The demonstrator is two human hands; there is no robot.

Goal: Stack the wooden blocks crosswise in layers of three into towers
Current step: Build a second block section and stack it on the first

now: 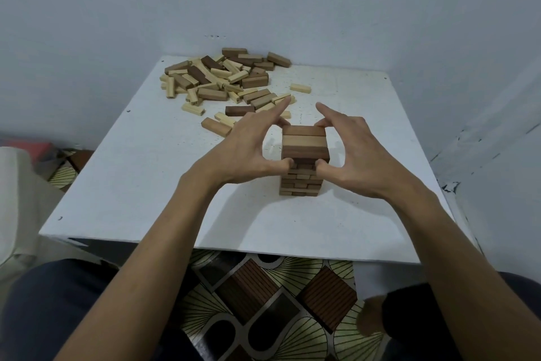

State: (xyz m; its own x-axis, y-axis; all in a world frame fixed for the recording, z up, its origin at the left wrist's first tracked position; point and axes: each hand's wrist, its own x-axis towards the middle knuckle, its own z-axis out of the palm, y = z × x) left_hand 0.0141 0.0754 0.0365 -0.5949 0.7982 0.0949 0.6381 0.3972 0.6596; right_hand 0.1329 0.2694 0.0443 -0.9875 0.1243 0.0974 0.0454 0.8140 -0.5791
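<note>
Closest in, dark trousers (44,311) cover the person's knees, and between them the floor (272,302) shows a glossy pattern of cream fans and ribbed brown squares. Two bare forearms reach up from there over the near edge of a white table (146,199), its top matt and faintly speckled. The tower (304,161) stands on the table's middle, slightly right. It is square and neat, built of smooth rectangular wooden blocks in tan and dark brown, three side by side on top, with the layers below crossing each other. The left hand (251,149) and the right hand (351,152) clasp it from either side. Each thumb presses the near face just under the top layers and curled fingers hook the far upper edge, while both forefingers point straight out beyond it. Loose blocks (222,79), pale and dark mixed, lie heaped at the far left corner, and a single pale block (300,88) rests apart to their right. Plain pale walls (380,9) close the corner behind.
</note>
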